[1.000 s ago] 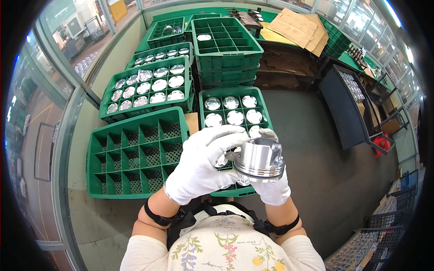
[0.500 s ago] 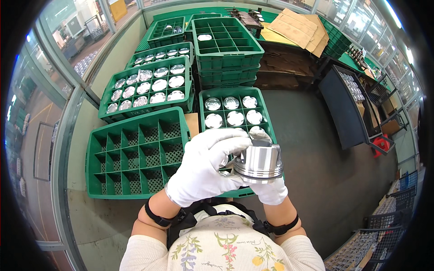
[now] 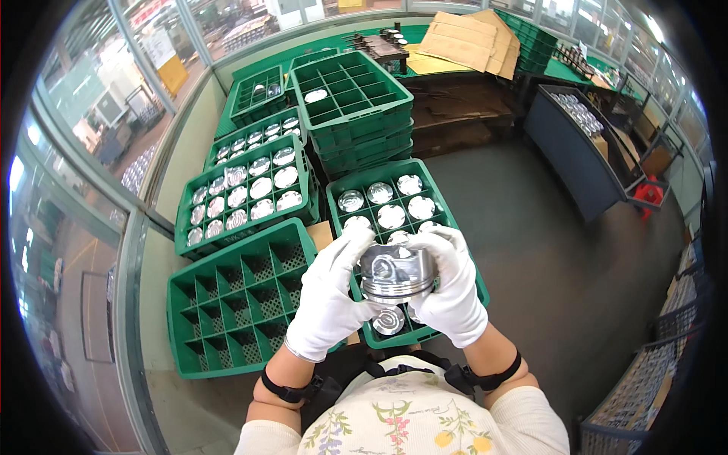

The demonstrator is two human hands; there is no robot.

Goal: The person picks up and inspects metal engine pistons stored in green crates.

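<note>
A shiny metal piston [image 3: 396, 274] with ring grooves round its lower edge is held up between my two white-gloved hands. My left hand [image 3: 331, 284] grips its left side, and my right hand [image 3: 449, 287] grips its right side. A round pin-hole boss shows on the side facing me. Beneath the hands stands a green divided crate [image 3: 474, 284] with pistons in its compartments, partly hidden by the gloves. One piston [image 3: 388, 320] sits in a near compartment. To the left, another green crate [image 3: 227, 307] has bare compartments with mesh bottoms.
Farther left, a green crate [image 3: 182, 235] full of pistons stands behind the bare one. Stacked green crates [image 3: 356, 129] rise ahead, a lone piston in the top one. Cardboard sheets [image 3: 462, 42] lie on the back bench. At right are a dark cart [image 3: 565, 159] and wire baskets [image 3: 614, 440].
The piston has turned so its pin-hole boss faces me and has shifted left. My right hand has come from behind it to its right side. The view has swung.
</note>
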